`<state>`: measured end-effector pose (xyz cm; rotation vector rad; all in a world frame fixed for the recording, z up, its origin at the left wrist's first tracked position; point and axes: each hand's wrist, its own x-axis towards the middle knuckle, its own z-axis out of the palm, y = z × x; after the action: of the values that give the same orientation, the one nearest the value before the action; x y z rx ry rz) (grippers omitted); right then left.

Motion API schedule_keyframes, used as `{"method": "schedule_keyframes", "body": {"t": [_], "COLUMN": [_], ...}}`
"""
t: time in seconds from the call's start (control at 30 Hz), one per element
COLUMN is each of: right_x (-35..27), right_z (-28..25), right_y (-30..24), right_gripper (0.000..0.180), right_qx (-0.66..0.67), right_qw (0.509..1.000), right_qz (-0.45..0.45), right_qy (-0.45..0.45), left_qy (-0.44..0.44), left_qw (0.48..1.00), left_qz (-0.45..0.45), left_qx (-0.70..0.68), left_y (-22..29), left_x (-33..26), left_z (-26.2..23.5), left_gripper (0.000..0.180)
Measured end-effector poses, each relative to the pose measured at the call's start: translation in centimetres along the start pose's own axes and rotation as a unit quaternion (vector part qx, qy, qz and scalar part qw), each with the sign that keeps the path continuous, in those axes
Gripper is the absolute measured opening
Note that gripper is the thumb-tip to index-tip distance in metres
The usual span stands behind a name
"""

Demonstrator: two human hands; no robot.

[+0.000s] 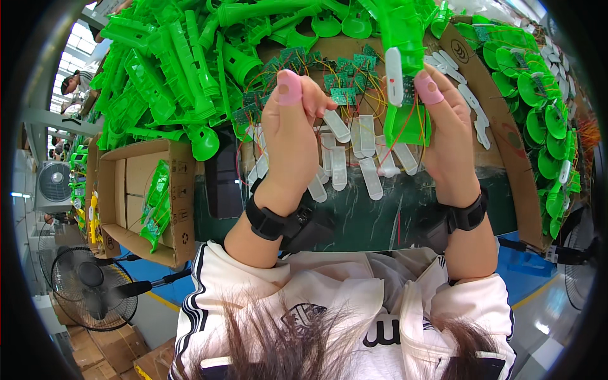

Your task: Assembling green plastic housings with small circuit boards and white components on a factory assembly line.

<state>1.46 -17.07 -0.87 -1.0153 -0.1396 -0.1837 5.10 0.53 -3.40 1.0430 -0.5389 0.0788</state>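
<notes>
In my right hand [449, 126], raised at the right of the bench, is a green plastic housing [403, 28], its thumb pressing near the lower edge. A white oblong cover [394, 76] stands against the housing's front, and thin red and yellow wires hang below. My left hand [290, 139] is up over the bench's left half, fingers loosely curled and apart from the thumb, with nothing visible in them. Both thumbs wear pink finger cots. Small green circuit boards [344, 96] with wires lie just beyond the left fingers. Several translucent white covers [367, 135] are spread between my hands.
Green plastic shells [171, 69] are heaped at the back left. A cardboard box [180, 209] stands left of the dark green mat [354, 221], near a dark flat panel [225, 183]. A cardboard divider [506, 145] borders more green parts [544, 120] at right. A fan [92, 278] stands lower left.
</notes>
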Motion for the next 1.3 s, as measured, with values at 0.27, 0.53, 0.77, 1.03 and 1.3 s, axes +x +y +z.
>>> {"method": "schedule_keyframes", "body": {"t": [0.27, 0.53, 0.77, 1.03, 1.3], "right_x": [-0.3, -0.6, -0.3, 0.3, 1.3], "right_z": [0.5, 0.3, -0.2, -1.0, -2.3], "right_y": [1.1, 2.0, 0.0, -0.6, -1.0], "right_gripper": [0.035, 0.044, 0.059, 0.057, 0.04], "right_qx": [-0.015, -0.042, -0.133, -0.001, 0.094], "right_qw": [0.988, 0.956, 0.919, 0.963, 0.99], "right_qz": [0.127, 0.229, 0.217, 0.156, 0.028], "right_qy": [-0.086, -0.178, -0.302, -0.218, -0.104], "left_qy": [0.081, 0.06, 0.271, 0.288, 0.277], "left_qw": [0.982, 0.978, 0.946, 0.946, 0.949], "left_qz": [-0.163, -0.154, 0.038, 0.037, -0.098], "left_qx": [-0.051, -0.127, -0.174, -0.144, -0.114], "left_y": [0.3, 0.6, 1.7, 1.5, 1.6], "left_x": [-0.1, 0.1, 0.8, 0.6, 1.0], "left_z": [2.5, 1.9, -0.6, -0.8, -0.2], "left_gripper": [0.046, 0.048, 0.04, 0.039, 0.044]}}
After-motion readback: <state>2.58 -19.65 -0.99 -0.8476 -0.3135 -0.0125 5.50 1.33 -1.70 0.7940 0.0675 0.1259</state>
